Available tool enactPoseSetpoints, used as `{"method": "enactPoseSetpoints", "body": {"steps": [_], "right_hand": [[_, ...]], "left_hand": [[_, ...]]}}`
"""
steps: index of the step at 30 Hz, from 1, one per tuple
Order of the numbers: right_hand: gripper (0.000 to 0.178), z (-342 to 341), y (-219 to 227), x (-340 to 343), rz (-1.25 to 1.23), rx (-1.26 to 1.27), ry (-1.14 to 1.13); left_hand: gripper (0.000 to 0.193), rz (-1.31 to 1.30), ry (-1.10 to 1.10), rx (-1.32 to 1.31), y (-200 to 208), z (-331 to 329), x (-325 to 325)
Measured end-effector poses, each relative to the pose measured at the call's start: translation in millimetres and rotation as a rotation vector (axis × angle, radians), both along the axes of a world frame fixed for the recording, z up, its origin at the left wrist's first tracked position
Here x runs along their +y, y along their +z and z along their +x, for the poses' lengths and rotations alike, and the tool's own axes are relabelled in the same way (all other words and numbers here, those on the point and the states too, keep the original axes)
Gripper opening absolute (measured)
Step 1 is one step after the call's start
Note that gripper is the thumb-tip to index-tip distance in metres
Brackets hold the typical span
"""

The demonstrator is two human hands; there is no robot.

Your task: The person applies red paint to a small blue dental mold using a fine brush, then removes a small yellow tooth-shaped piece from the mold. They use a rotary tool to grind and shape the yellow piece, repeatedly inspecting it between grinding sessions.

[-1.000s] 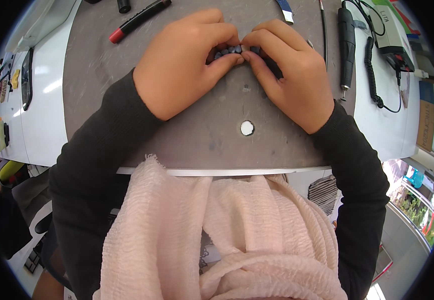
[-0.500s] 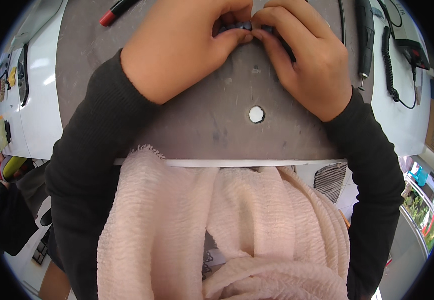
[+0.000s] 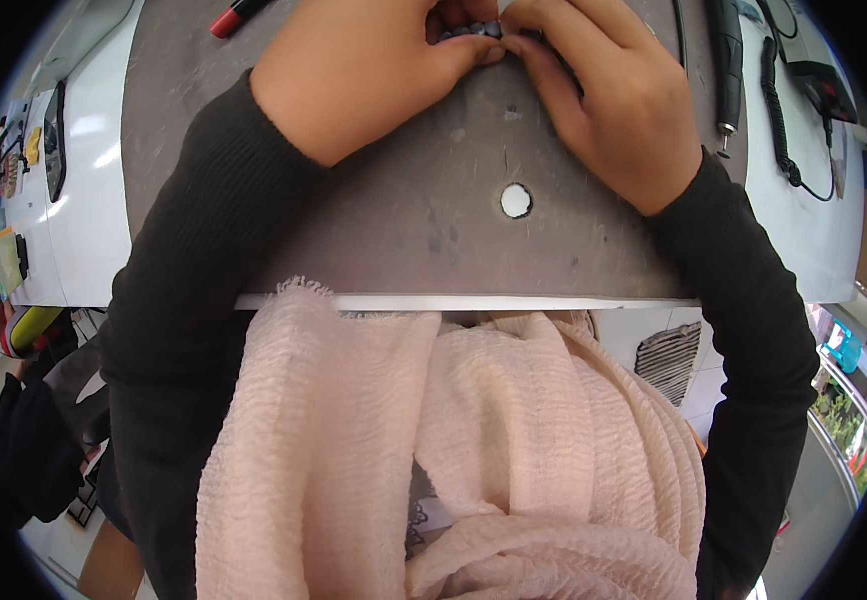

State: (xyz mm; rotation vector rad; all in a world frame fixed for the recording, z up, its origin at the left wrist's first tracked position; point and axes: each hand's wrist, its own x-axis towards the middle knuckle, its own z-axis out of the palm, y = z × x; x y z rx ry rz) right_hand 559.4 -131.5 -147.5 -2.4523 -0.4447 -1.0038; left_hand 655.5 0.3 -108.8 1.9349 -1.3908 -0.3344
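Near the top edge, my left hand (image 3: 369, 85) is closed in a pinch on a small row of rounded, dark blue-grey, tooth-like lumps (image 3: 475, 32). Much of that piece is covered by my fingers. My right hand (image 3: 629, 105) is closed at the piece's right end, thumb and forefinger close together against it. The fingertips of both hands almost meet there. Whether my right fingers hold a further small thing cannot be made out. Below them lies the grey-brown work mat (image 3: 434, 220).
A black pen with a red end (image 3: 226, 23) lies left of my hands. To the right are a black rotary handpiece (image 3: 727, 75) and its coiled cord (image 3: 777, 120). The mat has a round hole (image 3: 517, 201). Another person's dark clothing (image 3: 39, 440) shows at lower left.
The view has shifted slightly, so the mat, its hole and both hands sit higher in the picture. Both hands keep their pinch at the tooth-like piece. The person at lower left has moved a little.
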Motion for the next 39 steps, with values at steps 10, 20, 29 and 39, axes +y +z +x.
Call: {"method": "enactPoseSetpoints", "body": {"steps": [10,20,29,39], "right_hand": [[0.014,8.5,-16.0,2.3,-0.053,-0.14,0.013],[0.01,-5.4,11.6,-18.8,0.909,0.528,0.031],[0.025,-6.2,16.7,-35.0,1.415,0.718,0.236],[0.028,-7.0,16.1,-37.1,1.638,0.767,0.28]], "left_hand": [[0.012,-0.049,0.003,-0.014,-16.3,7.0,0.4],[0.011,0.071,0.034,0.037,-0.3,4.2,3.4],[0.015,-0.017,-0.011,-0.152,-16.1,21.5,14.6],[0.022,-0.003,-0.017,-0.134,-15.1,25.6,14.5]]}}
